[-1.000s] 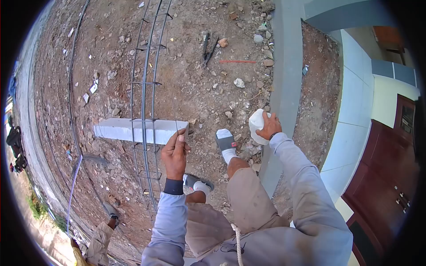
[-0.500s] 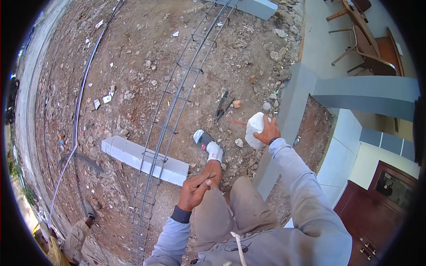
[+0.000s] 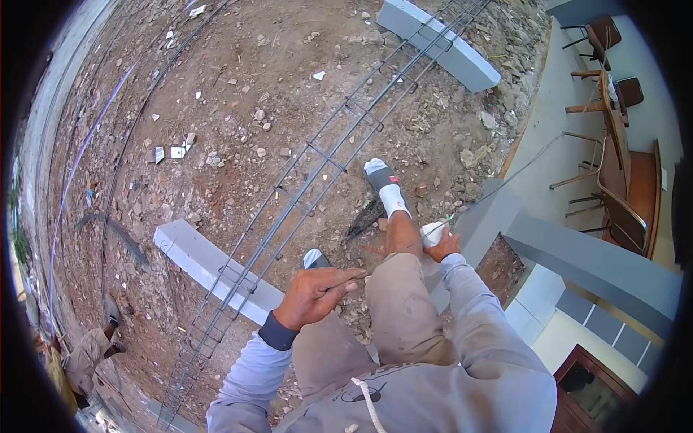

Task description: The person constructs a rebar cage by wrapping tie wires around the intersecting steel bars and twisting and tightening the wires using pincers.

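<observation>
My left hand (image 3: 316,294) is closed in front of my knees, with a thin wire (image 3: 516,172) apparently running from its fingertips to the upper right. My right hand (image 3: 442,247), beside my right shin, has its fingers curled on a white lump (image 3: 433,232); its material is unclear. A long rebar cage (image 3: 307,184) crosses the ground on my left, lying over two grey beams (image 3: 195,252) (image 3: 469,61). On the dirt by my socked foot (image 3: 390,191) lies a dark tool (image 3: 366,219), possibly pliers, partly hidden by my leg.
Rubble and broken tile pieces (image 3: 177,151) dot the dirt. A purple line (image 3: 79,155) and a dark cable (image 3: 115,159) run along the left. Another person's leg (image 3: 94,350) shows at lower left. At right stand a grey ledge (image 3: 592,260), chairs (image 3: 617,209) and a brown door (image 3: 588,390).
My right leg has stepped forward past the dark tool. The view has turned, and the left hand has risen. A long thin wire now shows across the right side.
</observation>
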`<state>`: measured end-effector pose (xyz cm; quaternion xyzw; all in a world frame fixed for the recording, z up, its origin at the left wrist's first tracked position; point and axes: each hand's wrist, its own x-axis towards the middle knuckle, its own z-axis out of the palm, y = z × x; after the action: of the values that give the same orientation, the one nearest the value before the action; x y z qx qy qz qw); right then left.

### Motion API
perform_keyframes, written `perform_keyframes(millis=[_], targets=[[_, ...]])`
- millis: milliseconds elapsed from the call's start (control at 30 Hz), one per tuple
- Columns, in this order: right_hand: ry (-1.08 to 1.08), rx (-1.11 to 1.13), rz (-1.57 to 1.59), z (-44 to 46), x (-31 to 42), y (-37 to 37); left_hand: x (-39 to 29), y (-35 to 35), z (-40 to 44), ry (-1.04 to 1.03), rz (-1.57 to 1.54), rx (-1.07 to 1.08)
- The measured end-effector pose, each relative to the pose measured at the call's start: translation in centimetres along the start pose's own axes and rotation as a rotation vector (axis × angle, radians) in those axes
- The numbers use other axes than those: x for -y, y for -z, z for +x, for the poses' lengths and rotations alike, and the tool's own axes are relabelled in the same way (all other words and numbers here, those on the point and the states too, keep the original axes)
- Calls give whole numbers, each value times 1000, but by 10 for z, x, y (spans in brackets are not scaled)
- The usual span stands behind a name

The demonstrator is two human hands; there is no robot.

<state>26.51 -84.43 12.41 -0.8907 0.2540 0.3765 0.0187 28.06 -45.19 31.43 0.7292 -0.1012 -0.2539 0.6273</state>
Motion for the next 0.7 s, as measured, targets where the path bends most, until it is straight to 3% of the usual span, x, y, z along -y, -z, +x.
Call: perform_keyframes(millis=[200, 433, 567, 700], targets=[[-69, 206, -102, 137, -24, -77, 91, 21, 74, 140, 282, -259], [-19, 314, -189, 230, -30, -114, 188, 25, 190, -121, 477, -283], [86, 450, -221, 242, -45, -92, 233, 32, 193, -61, 618, -219], [94, 698, -191, 216, -51, -44, 239, 27, 188, -54, 489, -262]])
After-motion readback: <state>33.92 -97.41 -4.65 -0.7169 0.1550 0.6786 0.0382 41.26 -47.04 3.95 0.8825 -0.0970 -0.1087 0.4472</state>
